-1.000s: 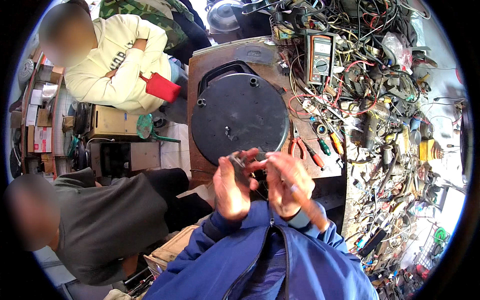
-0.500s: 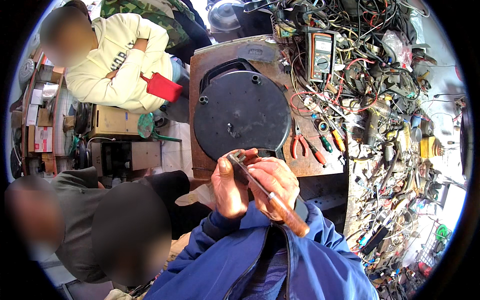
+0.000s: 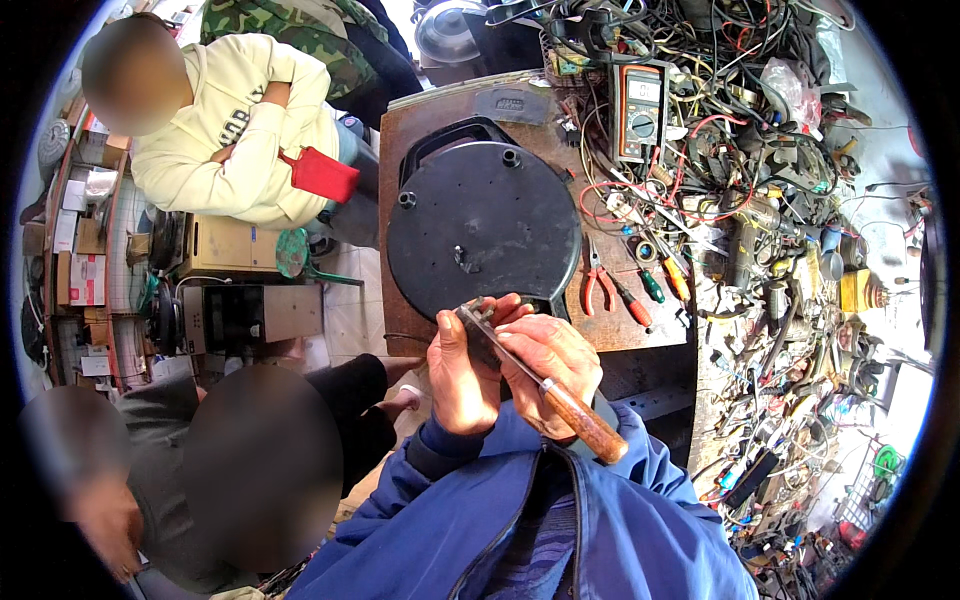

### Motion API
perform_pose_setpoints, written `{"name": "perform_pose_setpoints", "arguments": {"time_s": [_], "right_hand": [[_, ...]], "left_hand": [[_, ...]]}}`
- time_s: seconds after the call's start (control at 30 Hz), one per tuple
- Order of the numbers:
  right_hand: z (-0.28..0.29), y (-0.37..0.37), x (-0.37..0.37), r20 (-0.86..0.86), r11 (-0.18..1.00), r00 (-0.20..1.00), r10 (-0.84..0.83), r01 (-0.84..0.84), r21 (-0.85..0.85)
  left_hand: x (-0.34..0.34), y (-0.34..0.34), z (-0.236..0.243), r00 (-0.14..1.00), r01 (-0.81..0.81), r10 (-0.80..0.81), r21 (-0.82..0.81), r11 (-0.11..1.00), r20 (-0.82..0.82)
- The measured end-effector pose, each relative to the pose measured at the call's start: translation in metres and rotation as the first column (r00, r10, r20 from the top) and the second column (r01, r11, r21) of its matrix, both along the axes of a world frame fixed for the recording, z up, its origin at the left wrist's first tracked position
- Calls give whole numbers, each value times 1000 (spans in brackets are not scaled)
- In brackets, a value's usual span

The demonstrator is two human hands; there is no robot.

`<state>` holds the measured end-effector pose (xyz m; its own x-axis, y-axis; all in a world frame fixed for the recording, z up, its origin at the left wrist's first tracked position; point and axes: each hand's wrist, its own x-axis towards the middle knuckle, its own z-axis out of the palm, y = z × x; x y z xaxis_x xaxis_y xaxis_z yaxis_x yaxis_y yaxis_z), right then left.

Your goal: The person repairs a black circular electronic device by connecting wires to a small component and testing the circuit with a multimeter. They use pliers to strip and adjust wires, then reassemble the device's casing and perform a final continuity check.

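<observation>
Head view: screwdriver [image 3: 545, 385] between both hands' fingers [image 3: 500, 318].

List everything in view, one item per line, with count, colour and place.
round appliance base: one, black, on the bench ahead of the hands
screwdriver: one, wooden handle, metal shaft, held in both hands
multimeter: one, orange-edged, top of bench
pliers: one, red handles, right of the base
small screwdrivers: several, green and orange, beside the pliers
wires: many, mixed colours, right side
people: at least two, left side
left hand: one, on the shaft
right hand: one, around the screwdriver
</observation>
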<state>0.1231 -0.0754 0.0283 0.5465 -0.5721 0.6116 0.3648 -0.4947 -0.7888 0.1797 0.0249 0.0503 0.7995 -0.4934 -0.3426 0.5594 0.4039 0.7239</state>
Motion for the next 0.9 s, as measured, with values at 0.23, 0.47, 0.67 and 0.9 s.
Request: {"name": "perform_pose_setpoints", "arguments": {"time_s": [0.23, 0.47, 0.67, 0.9], "right_hand": [[-5, 1, -2, -80, 997, 996, -50, 54, 52], [4, -21, -11, -73, 554, 994, 79, 17, 832], [-6, -12, -9, 31, 412, 945, 326, -171, 895], [-5, -6, -14, -12, 544, 940, 342, -187, 818]], "left_hand": [[0, -2, -2, 1000, 8, -8, 51, 999, -9], [15, 8, -9, 972, 11, -3, 33, 999, -236], [17, 16, -14, 994, 86, -82, 62, 994, -71], [26, 29, -13, 874, 125, -269, 347, 930, 405]]}}
